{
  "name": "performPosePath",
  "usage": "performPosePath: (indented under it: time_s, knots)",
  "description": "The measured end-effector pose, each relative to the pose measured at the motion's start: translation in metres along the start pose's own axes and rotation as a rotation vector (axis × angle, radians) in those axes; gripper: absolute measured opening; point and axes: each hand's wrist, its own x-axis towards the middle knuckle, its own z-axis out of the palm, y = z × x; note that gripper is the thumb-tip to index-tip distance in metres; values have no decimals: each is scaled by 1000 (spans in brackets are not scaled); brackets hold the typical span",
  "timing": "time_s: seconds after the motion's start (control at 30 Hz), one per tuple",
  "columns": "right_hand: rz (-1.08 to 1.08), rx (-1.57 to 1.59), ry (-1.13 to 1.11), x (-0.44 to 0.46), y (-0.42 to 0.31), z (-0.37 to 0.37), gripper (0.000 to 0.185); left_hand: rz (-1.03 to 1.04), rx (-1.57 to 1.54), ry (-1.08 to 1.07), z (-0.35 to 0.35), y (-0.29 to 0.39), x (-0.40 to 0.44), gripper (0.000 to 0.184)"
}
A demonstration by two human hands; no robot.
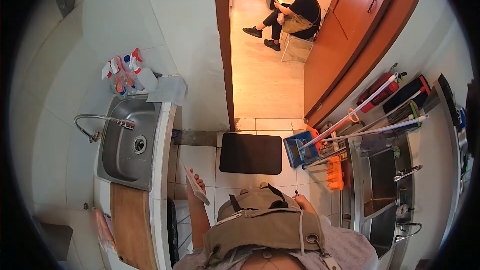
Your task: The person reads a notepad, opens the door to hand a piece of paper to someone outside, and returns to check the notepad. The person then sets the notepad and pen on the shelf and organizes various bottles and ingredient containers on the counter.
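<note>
My left hand (198, 182) is closed around a thin, flat, pale object (195, 185), held edge-on beside the sink counter. On the other side of my apron (260, 220), my right hand (302, 202) is closed on a small dark object (296, 193), too small to name. Beyond my hands a black mat (251, 153) lies on the tiled floor.
At left are a steel sink (125, 145), spray bottles (125, 77) and a wooden board (131, 225). At right stand mops (350, 115), a blue dustpan (300, 149), orange gloves (334, 174) and steel sinks (380, 180). A seated person (300, 15) is beyond the open door (347, 35).
</note>
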Motion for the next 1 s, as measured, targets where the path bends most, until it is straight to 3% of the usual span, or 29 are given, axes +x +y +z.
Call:
performPosePath:
  time_s: [0.1, 0.23, 0.3, 0.43, 0.53, 0.57, 0.6, 0.63, 0.7, 0.83, 0.9, 1.0]
  knots:
    - [-74, -75, 46, -20, -32, 1, 28, 65, 82, -2, -3, 3, 8, 31]
    - [-182, 107, -61, -36, -89, 8, 32, 105, 247, -59, 31, 3, -9, 31]
    - [-344, 85, -109, -67, -136, 17, 30, 74, 445, 135, 65, -6, -27, 34]
    - [-550, 87, -331, -127, -223, 40, 28, 184, 580, 29, 69, -29, -26, 36]
    - [-571, 116, -443, -192, -277, 56, 31, 148, 744, -11, 62, -44, -32, 37]
    - [-560, 165, -531, -214, -291, 59, 33, 114, 746, -41, 61, -47, -36, 48]
    - [-547, 213, -618, -226, -297, 63, 36, 120, 743, -36, 61, -54, -41, 48]
    - [-549, 207, -624, -220, -295, 75, 36, 163, 733, -31, 64, -61, -45, 54]
    - [-1023, -28, -389, -212, -290, 95, 40, 211, 658, -13, 70, -71, -50, 71]
    - [-990, -13, -349, -232, -284, 94, 41, 320, 720, -35, 88, -75, -67, 67]
    - [-925, 257, -506, -243, -281, 91, 43, 80, 402, -361, 97, -70, -78, 66]
    - [-848, 332, -545, -277, -279, 81, 41, -85, 296, -592, 108, -72, -94, 68]
